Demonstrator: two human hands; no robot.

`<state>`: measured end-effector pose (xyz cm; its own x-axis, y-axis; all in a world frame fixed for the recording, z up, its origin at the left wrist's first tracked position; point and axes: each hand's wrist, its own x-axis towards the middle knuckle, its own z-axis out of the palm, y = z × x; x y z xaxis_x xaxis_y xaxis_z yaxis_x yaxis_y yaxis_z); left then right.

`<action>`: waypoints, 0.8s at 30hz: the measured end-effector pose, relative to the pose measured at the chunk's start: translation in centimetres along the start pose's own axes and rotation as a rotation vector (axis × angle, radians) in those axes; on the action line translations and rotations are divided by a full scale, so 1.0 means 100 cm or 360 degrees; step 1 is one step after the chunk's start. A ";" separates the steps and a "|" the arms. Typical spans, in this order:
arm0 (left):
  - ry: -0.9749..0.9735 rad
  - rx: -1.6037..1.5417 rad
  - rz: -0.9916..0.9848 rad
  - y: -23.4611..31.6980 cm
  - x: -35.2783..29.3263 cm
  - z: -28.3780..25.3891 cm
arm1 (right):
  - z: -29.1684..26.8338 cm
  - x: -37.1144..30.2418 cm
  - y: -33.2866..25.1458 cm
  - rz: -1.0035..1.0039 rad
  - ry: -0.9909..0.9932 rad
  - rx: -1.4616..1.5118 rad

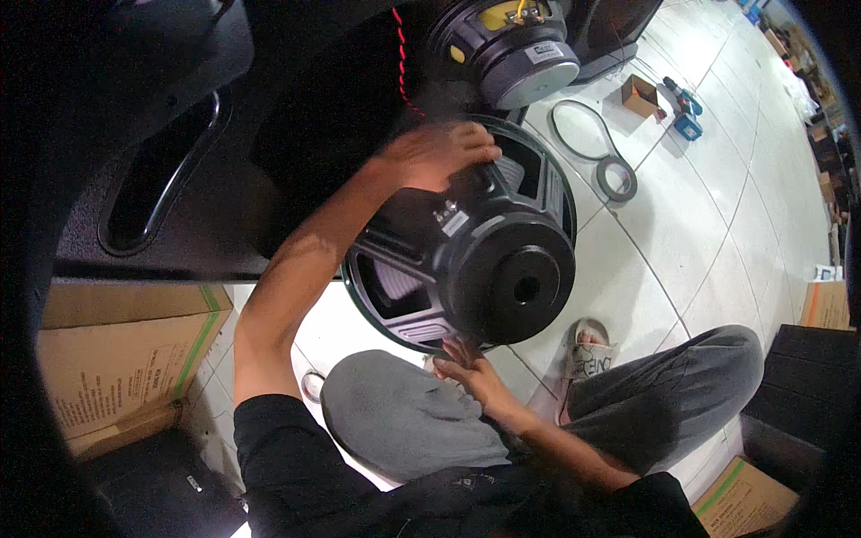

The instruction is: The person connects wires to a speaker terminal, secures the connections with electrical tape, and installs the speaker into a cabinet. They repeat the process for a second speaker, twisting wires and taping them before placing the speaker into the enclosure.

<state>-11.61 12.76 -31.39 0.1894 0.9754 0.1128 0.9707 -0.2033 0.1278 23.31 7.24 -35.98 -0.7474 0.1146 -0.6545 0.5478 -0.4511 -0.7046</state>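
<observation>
A large black loudspeaker driver (430,260) is tilted with its round magnet toward me and its spoked frame showing. My left hand (439,154) curls its fingers over the frame at the far side. With bent fingers, my right hand (466,369) grips the near rim from below. Beyond it, a smaller speaker driver (529,63) with a silver magnet and yellow parts sits next to the big black cabinet (305,152). A twisted red and black wire (402,58) hangs down by the cabinet's dark opening, ending near my left hand.
On the white tiled floor (664,224) lie a ring-shaped gasket (578,130), a roll of black tape (616,179), a small open carton (640,96) and a blue drill (687,121). Cardboard boxes (126,359) stand at the left. A smaller tape roll (312,386) lies by my knee.
</observation>
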 end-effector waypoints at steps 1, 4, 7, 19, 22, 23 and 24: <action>0.0039 -0.0043 -0.0166 0.005 -0.006 -0.006 | -0.006 -0.007 -0.014 0.0108 -0.0125 -0.0184; 0.0275 -0.0105 -0.0656 0.032 -0.038 -0.024 | -0.038 -0.055 -0.077 0.0271 -0.0422 -0.0906; 0.0795 -0.0513 -0.1001 0.077 -0.095 -0.033 | -0.064 -0.103 -0.154 0.0393 -0.0541 -0.1654; 0.2010 -0.1290 -0.2554 0.247 -0.218 0.138 | 0.046 0.091 -0.257 -0.1639 -0.0868 -0.2453; 0.2255 -0.1659 -0.2433 0.242 -0.202 0.159 | 0.082 0.159 -0.230 -0.1781 -0.1014 -0.2601; 0.2300 -0.1601 -0.2391 0.237 -0.197 0.160 | 0.090 0.177 -0.223 -0.1915 -0.1084 -0.2649; 0.2361 -0.1554 -0.2421 0.230 -0.194 0.160 | 0.096 0.192 -0.220 -0.1952 -0.1116 -0.2780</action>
<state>9.38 -9.45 -46.38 -0.9652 -0.2023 -0.1657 -0.1559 -0.0638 0.9857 -6.76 10.86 -30.38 -0.6352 -0.7711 0.0447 -0.7451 0.5966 -0.2981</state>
